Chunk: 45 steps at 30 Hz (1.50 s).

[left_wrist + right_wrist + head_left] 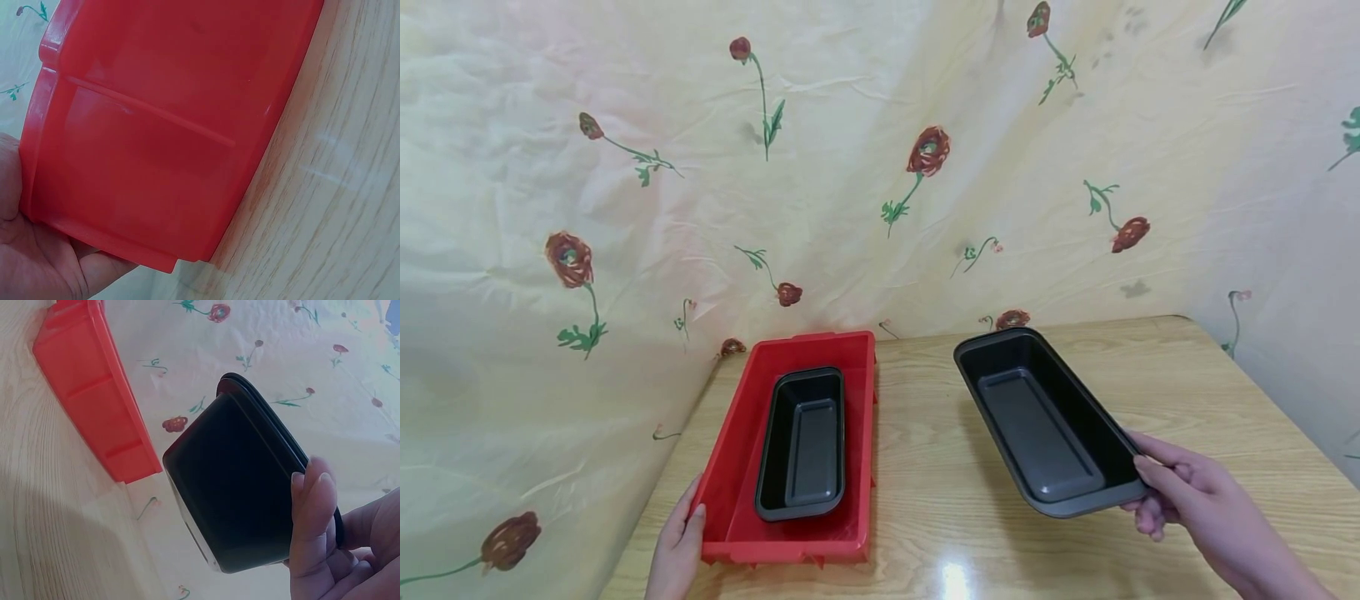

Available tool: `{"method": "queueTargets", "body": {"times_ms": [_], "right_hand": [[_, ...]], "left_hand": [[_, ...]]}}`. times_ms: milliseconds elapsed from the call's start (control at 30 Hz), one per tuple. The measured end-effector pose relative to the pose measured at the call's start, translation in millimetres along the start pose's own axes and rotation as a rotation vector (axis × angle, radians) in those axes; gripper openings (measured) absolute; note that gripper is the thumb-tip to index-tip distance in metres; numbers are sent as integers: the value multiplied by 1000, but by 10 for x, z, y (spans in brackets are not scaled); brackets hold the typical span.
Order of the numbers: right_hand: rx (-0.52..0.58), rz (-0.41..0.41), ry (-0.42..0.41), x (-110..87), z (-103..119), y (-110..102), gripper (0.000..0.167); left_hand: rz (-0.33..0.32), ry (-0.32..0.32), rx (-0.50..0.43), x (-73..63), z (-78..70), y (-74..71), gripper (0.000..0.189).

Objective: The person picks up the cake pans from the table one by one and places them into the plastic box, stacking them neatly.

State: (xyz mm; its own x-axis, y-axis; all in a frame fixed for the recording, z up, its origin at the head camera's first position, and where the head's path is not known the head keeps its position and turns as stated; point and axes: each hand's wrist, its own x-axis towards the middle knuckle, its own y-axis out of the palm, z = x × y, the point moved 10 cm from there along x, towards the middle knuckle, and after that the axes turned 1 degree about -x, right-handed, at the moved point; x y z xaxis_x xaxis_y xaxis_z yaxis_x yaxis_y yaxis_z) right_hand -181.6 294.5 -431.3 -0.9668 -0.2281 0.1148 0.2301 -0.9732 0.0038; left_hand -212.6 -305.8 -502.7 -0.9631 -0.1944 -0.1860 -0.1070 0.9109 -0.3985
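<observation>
A red plastic tray (pixel 725 500) stands at the left of the table with one dark loaf pan (pixel 815 450) lying inside it. My left hand (pixel 677 542) grips the tray's near left edge, thumb on the rim and fingers below; in the left wrist view the hand (pixel 44 256) holds that corner from outside. To the right, my right hand (pixel 1195 492) pinches a second dark loaf pan (pixel 1037 425) by its near right corner. This pan is held tilted above the wood, casting a shadow. The right wrist view shows its outer wall (pixel 231 481), with fingers (pixel 312 512) against it.
The light wooden table (pixel 917 467) runs back to a cloth (pixel 850 208) printed with red flowers, which hangs behind it and along its left side. Bare wood lies between the tray and the lifted pan.
</observation>
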Motion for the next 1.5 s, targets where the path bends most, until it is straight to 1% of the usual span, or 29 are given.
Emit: {"method": "queueTargets", "body": {"times_ms": [400,600,833,967,1200,1500], "right_hand": [[-7,11,-7,48,-3,68,56],[0,29,-14,71,29,134,57],[41,60,-39,95,51,198,60],[37,73,-29,101,40,223,59],[0,83,7,113,17,253,55],[26,70,3,143,32,294,55]], "left_hand": [[-4,-14,7,-2,7,-2,57],[-6,-5,10,0,2,-5,57],[-6,-4,0,-1,0,-7,57],[-3,-11,-10,-4,1,-4,57],[-8,-15,-11,-2,-2,-2,57],[-9,-8,-9,-5,5,-7,57]]}}
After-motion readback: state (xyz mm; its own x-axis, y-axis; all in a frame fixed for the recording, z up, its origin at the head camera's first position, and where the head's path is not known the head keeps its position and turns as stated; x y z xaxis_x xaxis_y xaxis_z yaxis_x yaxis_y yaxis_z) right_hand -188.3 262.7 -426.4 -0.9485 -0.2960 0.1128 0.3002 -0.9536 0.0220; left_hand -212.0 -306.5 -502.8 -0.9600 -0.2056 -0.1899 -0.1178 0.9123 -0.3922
